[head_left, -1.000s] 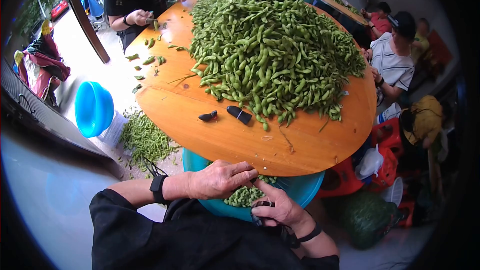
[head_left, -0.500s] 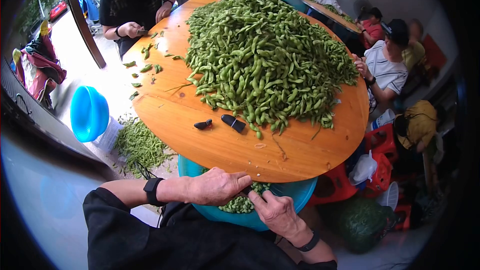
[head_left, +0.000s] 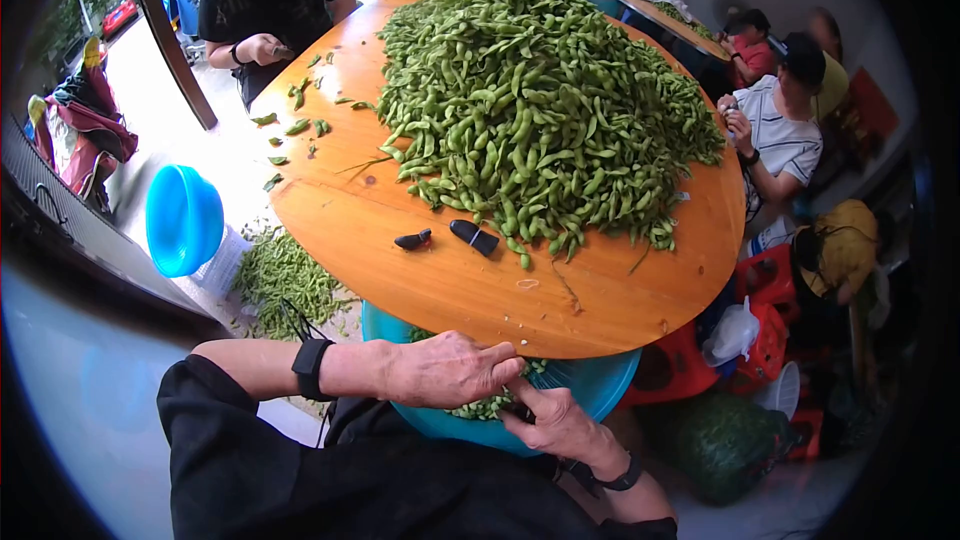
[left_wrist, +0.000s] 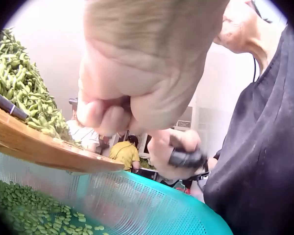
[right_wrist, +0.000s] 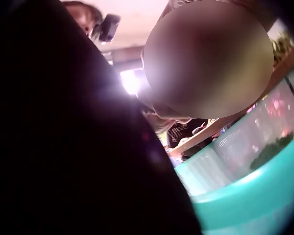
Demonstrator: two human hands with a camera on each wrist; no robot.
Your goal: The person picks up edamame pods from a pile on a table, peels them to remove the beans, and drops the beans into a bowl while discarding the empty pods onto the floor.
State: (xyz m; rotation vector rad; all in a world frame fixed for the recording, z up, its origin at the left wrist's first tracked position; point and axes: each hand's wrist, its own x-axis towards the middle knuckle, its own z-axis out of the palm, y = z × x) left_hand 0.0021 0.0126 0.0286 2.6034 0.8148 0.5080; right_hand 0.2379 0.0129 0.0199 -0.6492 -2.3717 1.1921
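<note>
My left hand [head_left: 495,365] hovers over a teal mesh basket [head_left: 600,385] in my lap, under the edge of the round wooden table [head_left: 450,290]. In the left wrist view its fingers [left_wrist: 108,115] are curled tight, and what they hold is hidden. My right hand [head_left: 530,408] touches the left fingertips and grips a small dark tool [left_wrist: 186,159]. Shelled green beans [left_wrist: 24,210] lie in the basket. A big pile of green bean pods [head_left: 540,100] covers the table. The right wrist view is mostly blocked; it shows the basket wall [right_wrist: 245,200].
Two small dark tools [head_left: 475,235] [head_left: 413,238] lie on the table near me. A blue bowl [head_left: 183,220] and spilled pods [head_left: 285,275] are on the floor at left. Other people sit around the table [head_left: 270,0] [head_left: 785,130]. Red stools [head_left: 770,290] stand at right.
Both hands stay over the basket. My right thumb has come up against the left fingertips, and the head view has shifted slightly.
</note>
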